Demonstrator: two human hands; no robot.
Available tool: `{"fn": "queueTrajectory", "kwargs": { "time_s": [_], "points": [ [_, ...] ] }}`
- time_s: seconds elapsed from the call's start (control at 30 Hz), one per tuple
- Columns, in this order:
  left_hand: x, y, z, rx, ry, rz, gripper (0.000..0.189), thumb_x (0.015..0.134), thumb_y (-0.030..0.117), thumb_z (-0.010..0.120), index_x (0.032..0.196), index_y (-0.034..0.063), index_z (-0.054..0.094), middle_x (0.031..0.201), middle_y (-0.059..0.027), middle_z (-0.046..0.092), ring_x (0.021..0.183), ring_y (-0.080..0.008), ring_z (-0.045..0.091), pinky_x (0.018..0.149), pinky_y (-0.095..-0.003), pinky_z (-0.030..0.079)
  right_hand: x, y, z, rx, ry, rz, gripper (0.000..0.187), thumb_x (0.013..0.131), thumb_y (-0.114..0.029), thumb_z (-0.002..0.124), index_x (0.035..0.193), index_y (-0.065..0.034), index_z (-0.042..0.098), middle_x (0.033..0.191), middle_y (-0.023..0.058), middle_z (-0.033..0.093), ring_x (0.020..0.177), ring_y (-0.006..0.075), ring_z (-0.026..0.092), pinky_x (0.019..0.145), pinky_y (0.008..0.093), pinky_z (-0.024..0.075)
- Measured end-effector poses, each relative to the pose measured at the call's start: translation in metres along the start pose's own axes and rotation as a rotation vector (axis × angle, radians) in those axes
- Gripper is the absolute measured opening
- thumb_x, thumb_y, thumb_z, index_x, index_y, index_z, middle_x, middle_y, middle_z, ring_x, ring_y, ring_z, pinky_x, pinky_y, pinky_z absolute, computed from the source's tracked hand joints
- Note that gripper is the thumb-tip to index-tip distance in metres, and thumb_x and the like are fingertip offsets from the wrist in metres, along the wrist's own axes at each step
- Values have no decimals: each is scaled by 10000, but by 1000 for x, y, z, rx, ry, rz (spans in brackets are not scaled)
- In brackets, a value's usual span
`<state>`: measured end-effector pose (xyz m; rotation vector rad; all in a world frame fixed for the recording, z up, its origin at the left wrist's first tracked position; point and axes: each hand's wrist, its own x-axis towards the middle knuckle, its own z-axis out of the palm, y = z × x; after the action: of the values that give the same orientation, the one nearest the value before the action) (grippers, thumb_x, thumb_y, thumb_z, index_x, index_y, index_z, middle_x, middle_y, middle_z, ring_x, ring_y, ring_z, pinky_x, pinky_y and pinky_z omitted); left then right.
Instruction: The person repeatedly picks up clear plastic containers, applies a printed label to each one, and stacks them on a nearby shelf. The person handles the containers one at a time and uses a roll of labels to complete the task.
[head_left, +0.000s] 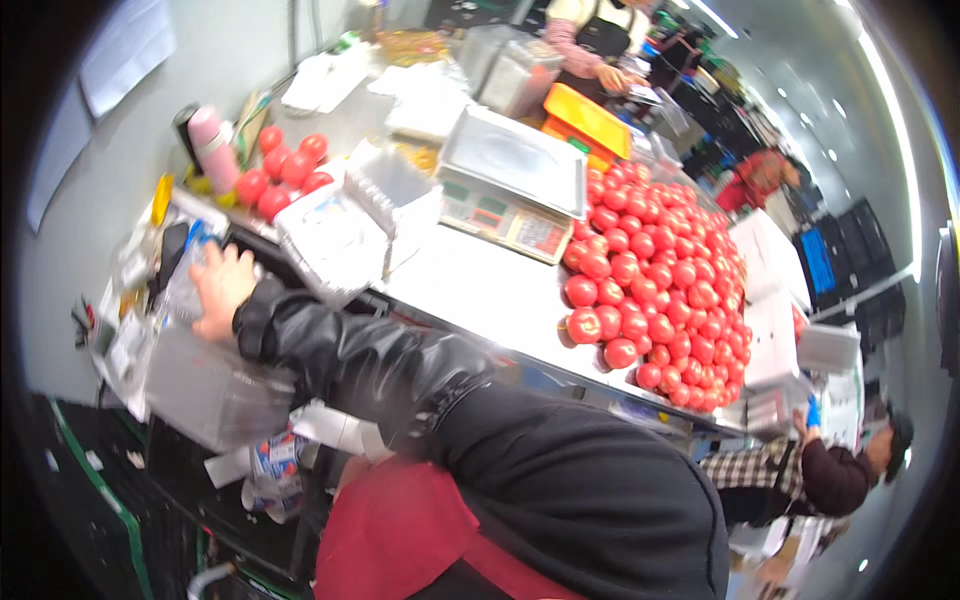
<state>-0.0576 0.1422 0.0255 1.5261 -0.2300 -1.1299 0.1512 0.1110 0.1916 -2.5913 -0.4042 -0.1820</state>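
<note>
My right hand (223, 289), in a black leather-like sleeve, has its fingers spread over crumpled clear plastic (184, 289) at the left. Whether the palm touches the plastic is hidden. Just below it stands a stack of clear plastic containers (214, 390), blurred. My left hand is out of view. Right of the hand, on the table, lies a white plastic-wrapped pack (334, 236), near a group of tomatoes (289, 169) and a pink bottle (214, 150). A weighing scale (514, 161) with a metal pan stands farther right, beside a large heap of tomatoes (667, 277).
The white tabletop's edge (480, 330) runs diagonally past my arm. An orange container (589, 120) stands behind the scale. Paper rolls (277, 480) lie below the arm. Co-workers stand beyond the table (600, 45) and at the right (817, 465). White boxes (769, 330) adjoin the heap.
</note>
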Motion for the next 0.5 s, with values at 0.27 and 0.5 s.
{"fn": "queueTrajectory", "kwargs": {
  "time_s": [0.27,0.5],
  "points": [
    [5,-10,4,446,-59,-152,280,941,218,630,1114,1,673,933,-22,681,886,-99,614,791,-273,489,-15,36,-44,503,615,-193,681,605,-363,754,1165,-26,562,1210,214,512,1123,414,497,957,488,404],
    [9,42,25,-481,166,39,330,992,229,542,1108,-65,634,971,-51,679,847,-92,615,758,-261,492,-215,234,-143,-7,691,234,691,663,-332,836,1238,-77,550,1362,212,442,1276,386,427,1066,469,354]
  ]
}}
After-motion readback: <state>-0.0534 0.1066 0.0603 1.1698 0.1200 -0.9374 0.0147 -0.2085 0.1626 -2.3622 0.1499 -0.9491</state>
